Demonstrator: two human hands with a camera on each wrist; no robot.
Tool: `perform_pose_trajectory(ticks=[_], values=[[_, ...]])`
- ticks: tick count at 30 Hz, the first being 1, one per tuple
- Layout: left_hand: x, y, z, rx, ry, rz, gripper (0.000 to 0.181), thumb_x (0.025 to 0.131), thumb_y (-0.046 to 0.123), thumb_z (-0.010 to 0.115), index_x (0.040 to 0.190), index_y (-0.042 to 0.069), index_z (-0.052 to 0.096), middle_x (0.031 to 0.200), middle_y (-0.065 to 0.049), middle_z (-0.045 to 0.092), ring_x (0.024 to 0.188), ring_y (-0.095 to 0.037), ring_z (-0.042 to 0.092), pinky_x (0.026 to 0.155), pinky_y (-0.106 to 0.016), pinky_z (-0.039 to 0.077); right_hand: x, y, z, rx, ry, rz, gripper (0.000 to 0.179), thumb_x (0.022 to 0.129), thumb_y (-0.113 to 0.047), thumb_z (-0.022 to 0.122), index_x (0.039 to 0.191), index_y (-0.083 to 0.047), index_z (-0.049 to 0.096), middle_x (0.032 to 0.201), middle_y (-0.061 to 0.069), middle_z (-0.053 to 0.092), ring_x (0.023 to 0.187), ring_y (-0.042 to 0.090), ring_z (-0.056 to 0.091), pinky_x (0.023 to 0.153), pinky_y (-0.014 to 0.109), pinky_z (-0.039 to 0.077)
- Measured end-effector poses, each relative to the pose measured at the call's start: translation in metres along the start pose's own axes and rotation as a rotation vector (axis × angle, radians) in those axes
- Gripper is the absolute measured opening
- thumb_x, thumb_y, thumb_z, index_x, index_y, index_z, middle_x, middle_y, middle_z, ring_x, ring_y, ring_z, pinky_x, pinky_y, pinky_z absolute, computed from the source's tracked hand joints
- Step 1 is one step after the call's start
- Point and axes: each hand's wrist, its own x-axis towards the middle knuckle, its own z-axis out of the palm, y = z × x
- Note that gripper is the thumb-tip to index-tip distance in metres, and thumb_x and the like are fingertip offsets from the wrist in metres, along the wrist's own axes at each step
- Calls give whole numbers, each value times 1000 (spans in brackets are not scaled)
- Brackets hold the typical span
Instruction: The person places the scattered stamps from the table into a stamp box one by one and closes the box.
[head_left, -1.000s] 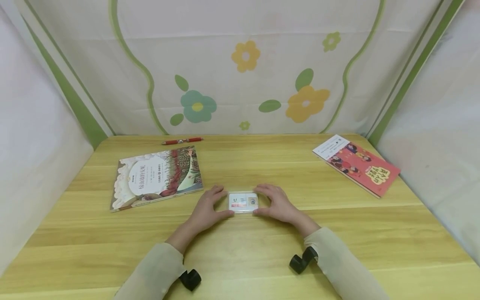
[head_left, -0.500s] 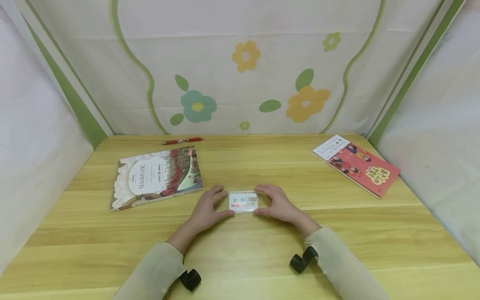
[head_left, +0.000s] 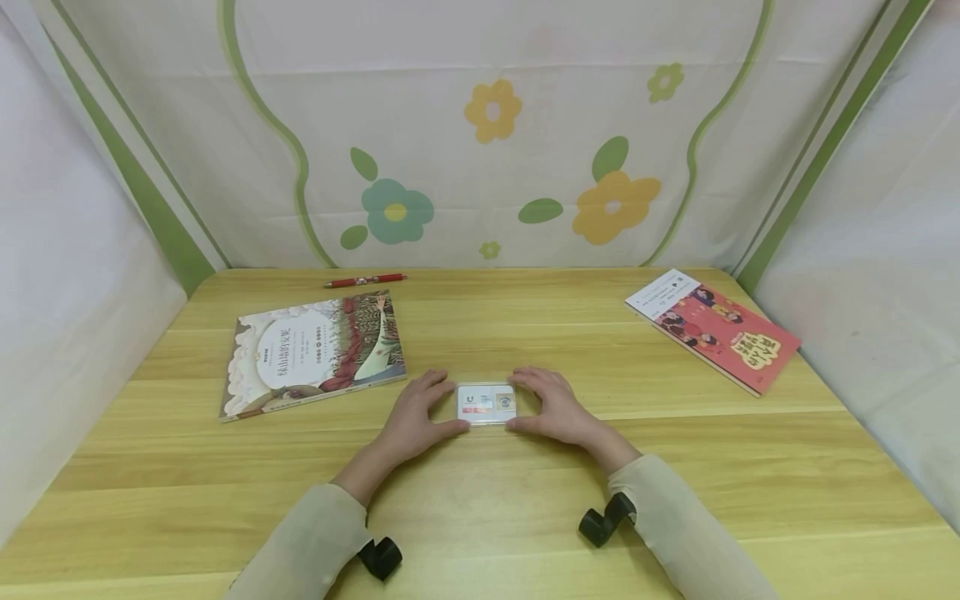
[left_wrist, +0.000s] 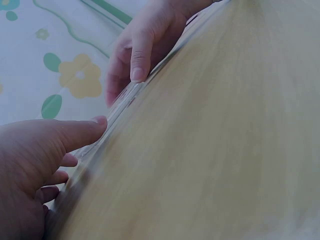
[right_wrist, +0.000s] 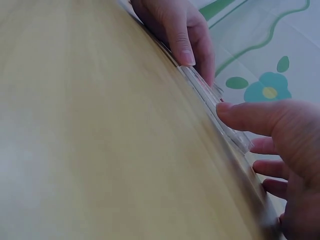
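Note:
A small flat clear plastic case (head_left: 487, 403) with a white printed label lies on the wooden table in the head view, between the two hands. My left hand (head_left: 412, 421) grips its left end, thumb at the near corner and fingers at the far corner. At the opposite end, my right hand (head_left: 557, 408) holds the case in the same way. From the right wrist, the clear case (right_wrist: 205, 97) shows edge-on, low against the tabletop, with a thumb at each end. The left wrist view hides most of its face.
A picture book (head_left: 315, 354) lies on the left, with a red pen (head_left: 365, 282) behind it. Toward the back right is a red book (head_left: 716, 329). A flower-printed cloth (head_left: 450, 167) hangs along the table's far edge.

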Motion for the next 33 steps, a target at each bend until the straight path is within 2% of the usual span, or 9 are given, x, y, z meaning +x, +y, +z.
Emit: perform_pose_trajectory(ticks=[13, 33], values=[[0, -2, 1, 32, 7, 15, 62, 70, 38, 69, 118, 3, 52, 130, -13, 37, 122, -29, 26, 97, -47, 19, 1, -1, 2, -17, 12, 4, 62, 66, -33, 72, 118, -7, 50, 126, 9, 42, 119, 27, 30, 99, 45, 10], [0, 0, 1, 68, -3, -1, 62, 70, 41, 68, 118, 6, 52, 131, -13, 37, 122, -29, 26, 98, -46, 18, 0, 1, 1, -10, -6, 1, 60, 67, -32, 72, 116, -5, 50, 128, 9, 40, 121, 27, 26, 99, 45, 9]])
